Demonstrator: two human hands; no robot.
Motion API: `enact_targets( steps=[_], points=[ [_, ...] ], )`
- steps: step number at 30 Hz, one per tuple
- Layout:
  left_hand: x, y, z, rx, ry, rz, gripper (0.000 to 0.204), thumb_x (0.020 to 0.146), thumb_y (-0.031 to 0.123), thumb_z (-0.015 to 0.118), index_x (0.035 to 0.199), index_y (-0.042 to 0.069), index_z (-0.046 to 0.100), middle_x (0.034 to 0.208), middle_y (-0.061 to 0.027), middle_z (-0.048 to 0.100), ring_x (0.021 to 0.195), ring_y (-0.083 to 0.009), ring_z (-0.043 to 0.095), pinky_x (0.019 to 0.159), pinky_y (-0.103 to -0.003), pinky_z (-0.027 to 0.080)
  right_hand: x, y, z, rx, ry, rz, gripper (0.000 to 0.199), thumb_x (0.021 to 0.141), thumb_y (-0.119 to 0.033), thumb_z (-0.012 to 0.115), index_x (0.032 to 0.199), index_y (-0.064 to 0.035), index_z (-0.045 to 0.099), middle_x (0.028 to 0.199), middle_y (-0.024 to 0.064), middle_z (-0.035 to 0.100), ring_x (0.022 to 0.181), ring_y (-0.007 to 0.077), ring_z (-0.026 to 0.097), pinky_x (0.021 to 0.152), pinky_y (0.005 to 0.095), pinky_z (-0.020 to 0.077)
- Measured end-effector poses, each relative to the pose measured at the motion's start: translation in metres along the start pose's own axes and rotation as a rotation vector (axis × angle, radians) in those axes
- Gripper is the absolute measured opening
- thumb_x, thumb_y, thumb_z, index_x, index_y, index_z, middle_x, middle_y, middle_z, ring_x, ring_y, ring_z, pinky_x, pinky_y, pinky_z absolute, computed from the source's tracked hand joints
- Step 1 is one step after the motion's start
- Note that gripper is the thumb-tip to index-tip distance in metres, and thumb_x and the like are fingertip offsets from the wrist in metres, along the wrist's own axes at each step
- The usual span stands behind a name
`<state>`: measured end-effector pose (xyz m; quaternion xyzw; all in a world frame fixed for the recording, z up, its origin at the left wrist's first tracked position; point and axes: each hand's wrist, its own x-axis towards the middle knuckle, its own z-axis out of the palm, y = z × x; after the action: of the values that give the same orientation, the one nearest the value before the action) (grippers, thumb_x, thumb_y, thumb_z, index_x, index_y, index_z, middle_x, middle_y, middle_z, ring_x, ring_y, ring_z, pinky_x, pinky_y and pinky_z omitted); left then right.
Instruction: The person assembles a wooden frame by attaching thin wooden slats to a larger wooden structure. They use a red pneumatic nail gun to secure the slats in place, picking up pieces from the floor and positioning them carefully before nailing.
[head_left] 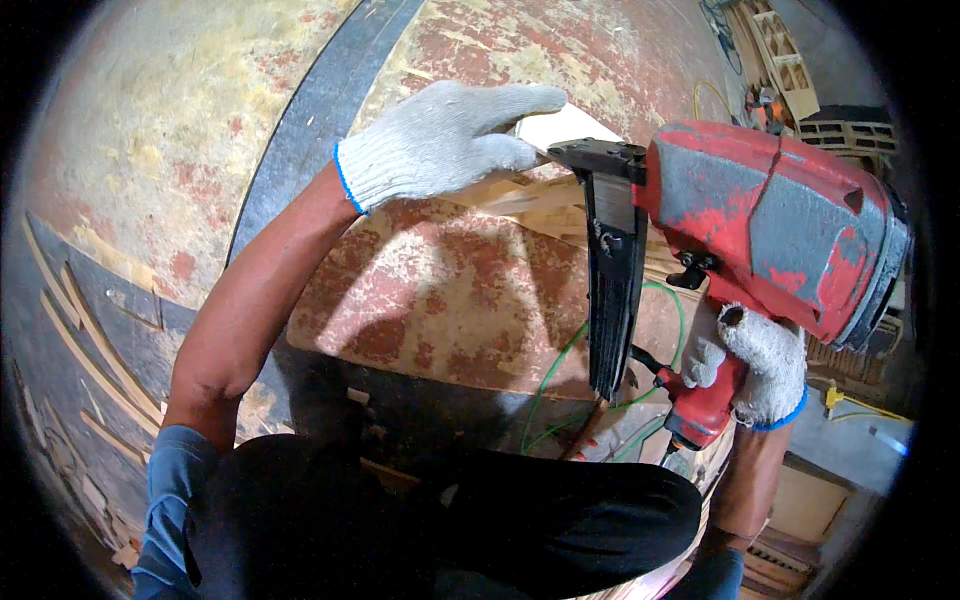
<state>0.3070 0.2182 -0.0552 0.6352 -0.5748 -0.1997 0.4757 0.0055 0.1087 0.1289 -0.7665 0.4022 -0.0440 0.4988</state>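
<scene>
The left hand [430, 135] is pinching wood [558, 127], the right hand [770, 362] is gripping the nailer [755, 195]; fingertips [526, 153] should be keeping clear of its nose [580, 153].

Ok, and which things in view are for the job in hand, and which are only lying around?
In use:
nail gun, gripped by the right hand
pale board, at the left hand

Seem only lying around:
thin wood strips, far left
slotted wooden frame, upper right
green cord, though a link to the nail gun cannot be ruled out
</scene>
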Motion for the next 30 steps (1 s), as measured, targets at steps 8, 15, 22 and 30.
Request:
enact_targets(
  steps=[8,15,22,30],
  points=[
    [-0.003,0.003,0.004,0.004,0.035,0.008,0.056,0.092,0.031,0.067,0.144,0.012,0.055,0.121,-0.0217,0.068,0.106,-0.0365,0.069,0.094,-0.041,0.053,0.002,-0.021,-0.008,-0.286,-0.244,-0.007,0.024,0.096,-0.013,0.056,0.075,-0.0029,0.062,0.075,0.0064,0.065,0.070,0.0190,0.064,0.068,0.0321,0.0519],
    [-0.010,-0.029,0.040,-0.413,0.215,0.015,0.065,0.096,0.035,0.068,0.150,0.005,0.048,0.134,-0.0150,0.062,0.111,-0.0225,0.063,0.094,-0.038,0.050,0.003,-0.041,0.004,-0.170,-0.174,0.147,0.034,0.102,-0.020,0.055,0.075,-0.0010,0.062,0.072,0.0055,0.065,0.069,0.0168,0.064,0.070,0.0309,0.0523],
    [-0.026,-0.056,0.060,-0.250,-0.018,-0.266,0.043,0.095,0.029,0.065,0.129,0.002,0.060,0.118,-0.0165,0.066,0.110,-0.0272,0.064,0.094,-0.039,0.049,0.006,-0.043,0.007,0.011,-0.052,0.191,0.027,0.089,-0.020,0.067,0.083,0.0065,0.064,0.062,0.0166,0.062,0.053,0.0281,0.062,0.053,0.0391,0.0505],
    [-0.024,-0.055,0.055,-0.183,-0.021,-0.255,0.038,0.095,0.031,0.065,0.122,0.004,0.062,0.109,-0.0195,0.068,0.104,-0.0346,0.066,0.090,-0.041,0.050,0.010,-0.061,0.001,-0.168,-0.188,0.179,0.032,0.100,-0.021,0.056,0.078,0.0007,0.064,0.069,0.0096,0.065,0.063,0.0189,0.064,0.065,0.0327,0.0521]
  ],
)
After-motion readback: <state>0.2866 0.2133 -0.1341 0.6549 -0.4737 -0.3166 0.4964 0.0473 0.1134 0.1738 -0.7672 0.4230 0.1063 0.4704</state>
